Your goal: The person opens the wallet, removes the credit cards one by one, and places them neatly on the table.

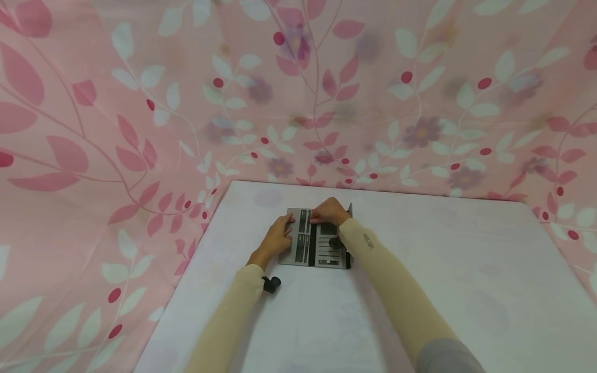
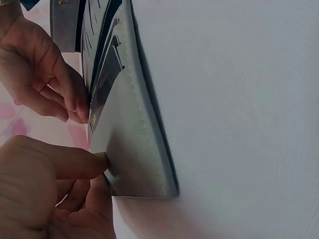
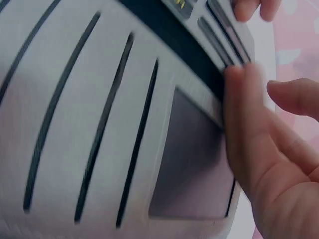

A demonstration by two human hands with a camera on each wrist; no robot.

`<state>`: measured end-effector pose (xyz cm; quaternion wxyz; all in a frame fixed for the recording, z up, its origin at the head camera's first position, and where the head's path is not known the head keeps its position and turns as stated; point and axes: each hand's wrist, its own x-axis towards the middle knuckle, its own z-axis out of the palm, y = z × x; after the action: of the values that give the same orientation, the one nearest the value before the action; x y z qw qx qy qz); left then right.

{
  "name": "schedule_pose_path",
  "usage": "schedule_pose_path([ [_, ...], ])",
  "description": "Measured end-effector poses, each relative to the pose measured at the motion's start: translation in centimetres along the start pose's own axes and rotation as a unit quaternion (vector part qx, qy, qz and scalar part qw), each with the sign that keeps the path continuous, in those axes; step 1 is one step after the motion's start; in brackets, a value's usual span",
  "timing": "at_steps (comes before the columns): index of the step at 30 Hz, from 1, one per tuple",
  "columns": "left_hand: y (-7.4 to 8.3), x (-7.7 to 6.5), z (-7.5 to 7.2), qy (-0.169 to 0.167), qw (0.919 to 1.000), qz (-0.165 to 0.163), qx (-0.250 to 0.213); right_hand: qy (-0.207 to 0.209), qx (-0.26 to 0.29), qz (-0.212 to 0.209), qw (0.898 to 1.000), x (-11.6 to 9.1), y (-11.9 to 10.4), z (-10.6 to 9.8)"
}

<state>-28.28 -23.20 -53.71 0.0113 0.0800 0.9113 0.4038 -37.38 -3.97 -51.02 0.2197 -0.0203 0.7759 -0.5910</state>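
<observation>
The wallet (image 2: 130,142) looks like smooth leather (visibly stitched, too), its window (image 3: 192,162) like smooth plastic, the sleeves (image 1: 394,282) like matt cloth.

The right wrist view blurs the right fingers (image 3: 242,102), perhaps touching the wallet (image 3: 70,139) (cut off at the left edge).

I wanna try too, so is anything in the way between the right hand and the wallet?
No, nothing visible is: the right hand touches the open wallet at its card slots, and the left hand pinches an outer edge.
</observation>
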Motion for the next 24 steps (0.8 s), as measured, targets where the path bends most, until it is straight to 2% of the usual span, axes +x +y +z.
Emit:
schedule_pose_path([
  [3, -0.1, 0.1, -0.1, -0.001, 1.0, -0.002, -0.002, -0.01, 0.053, 0.034, 0.998, 0.0, -0.4, 0.4],
  [4, -0.1, 0.1, -0.1, -0.002, 1.0, -0.003, -0.002, -0.009, 0.053, 0.038, 0.998, 0.0, -0.4, 0.6],
  [9, -0.5, 0.2, 0.0, -0.007, 0.9999, -0.009, 0.001, 0.003, 0.036, 0.04, 0.999, 0.1, -0.5, 1.3],
  [20, -0.6, 0.4, -0.1, -0.006, 0.9998, 0.009, 0.017, 0.034, -0.009, 0.043, 0.998, 0.1, -0.4, 1.6],
  [24, -0.5, 0.4, -0.3, -0.012, 0.9997, 0.009, 0.021, 0.057, -0.028, 0.042, 0.997, 0.1, -0.5, 1.9],
])
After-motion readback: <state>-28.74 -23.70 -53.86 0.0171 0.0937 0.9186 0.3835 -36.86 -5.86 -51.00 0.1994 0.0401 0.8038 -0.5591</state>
